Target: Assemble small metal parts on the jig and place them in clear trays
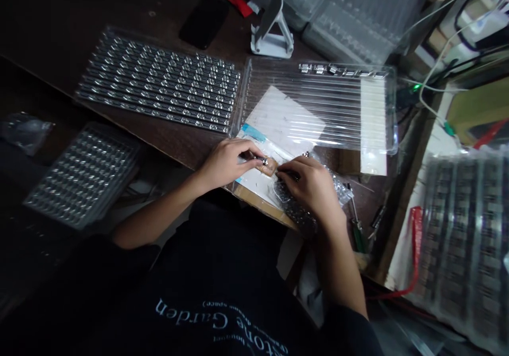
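My left hand pinches a small dark part with shiny metal pieces between thumb and fingers, probably a metal connector. It sits over a small tan block on a white work surface. My right hand is closed just right of the block, its fingertips close to it. What those fingers hold is mostly hidden; something dark shows under them. A clear plastic bag of small dark parts lies beneath the right hand. Behind both hands, a white card rests on a clear ribbed tray.
A full tray of metal parts lies at the left, another tray lower down. A phone and a folding stand are at the back. A green-handled screwdriver lies right, near a stack of filled trays.
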### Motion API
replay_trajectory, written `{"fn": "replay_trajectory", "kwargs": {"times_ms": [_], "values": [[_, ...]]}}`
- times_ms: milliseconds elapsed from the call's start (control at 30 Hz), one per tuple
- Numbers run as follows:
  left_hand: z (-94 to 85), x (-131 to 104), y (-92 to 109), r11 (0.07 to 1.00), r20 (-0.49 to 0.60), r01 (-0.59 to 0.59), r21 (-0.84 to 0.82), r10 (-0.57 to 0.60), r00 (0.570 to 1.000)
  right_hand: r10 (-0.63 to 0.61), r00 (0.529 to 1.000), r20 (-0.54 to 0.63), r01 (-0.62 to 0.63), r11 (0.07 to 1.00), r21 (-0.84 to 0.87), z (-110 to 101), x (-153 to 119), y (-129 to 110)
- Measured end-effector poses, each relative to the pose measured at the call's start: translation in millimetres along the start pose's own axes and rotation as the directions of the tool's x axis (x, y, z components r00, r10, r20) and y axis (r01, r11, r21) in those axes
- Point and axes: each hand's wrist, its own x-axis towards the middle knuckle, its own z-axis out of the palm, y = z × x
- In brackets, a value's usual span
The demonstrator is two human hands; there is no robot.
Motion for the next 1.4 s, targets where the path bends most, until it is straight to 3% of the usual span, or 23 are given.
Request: {"fn": "replay_trajectory", "kwargs": {"times_ms": [367, 467, 667, 967, 1067, 1167, 1333, 1400], "values": [[2.0, 1.7, 2.2, 0.998, 0.030, -0.023, 0.065, 0.021, 0.999, 0.034, 0.998, 0.055, -0.028, 0.994, -0.103, 0.3, -0.4, 0.1], [3.2, 1.1, 0.6, 0.996, 0.020, -0.036, 0.085, 0.035, 0.999, -0.004, 0.998, 0.068, 0.005, 1.000, -0.022, -1.4, -1.7, -0.1], [4.4, 0.0, -1.9, 0.992, 0.036, -0.077, 0.099, 0.074, 0.997, 0.003, 0.993, -0.121, 0.018, 0.984, 0.175, -3.3, -1.5, -1.9], [6.5, -3.1, 0.3, 0.985, 0.046, -0.122, 0.126, 0.117, 0.992, 0.084, 0.977, -0.194, -0.046, 0.980, 0.193, 4.1, 3.6, -11.5], [4.3, -3.9, 0.7, 0.987, -0.028, -0.113, 0.115, 0.117, 0.993, 0.067, 0.982, -0.177, -0.034, 0.982, 0.184, 11.0, 7.6, -15.5], [0.9, -6.0, 1.1, 0.988, -0.117, -0.023, 0.150, 0.040, 0.992, -0.017, 0.994, -0.112, 0.037, 0.982, 0.184, 17.8, 10.1, -20.4], [-0.5, -11.2, 1.7, 0.944, -0.020, 0.002, 0.329, 0.004, 1.000, -0.098, 0.995, -0.017, 0.097, 0.993, -0.063, 23.9, 8.8, -30.5], [-0.3, -11.6, 1.6, 0.942, -0.016, -0.003, 0.336, 0.008, 1.000, -0.104, 0.995, 0.002, 0.103, 0.991, -0.089, 23.5, 8.3, -31.9]]}}
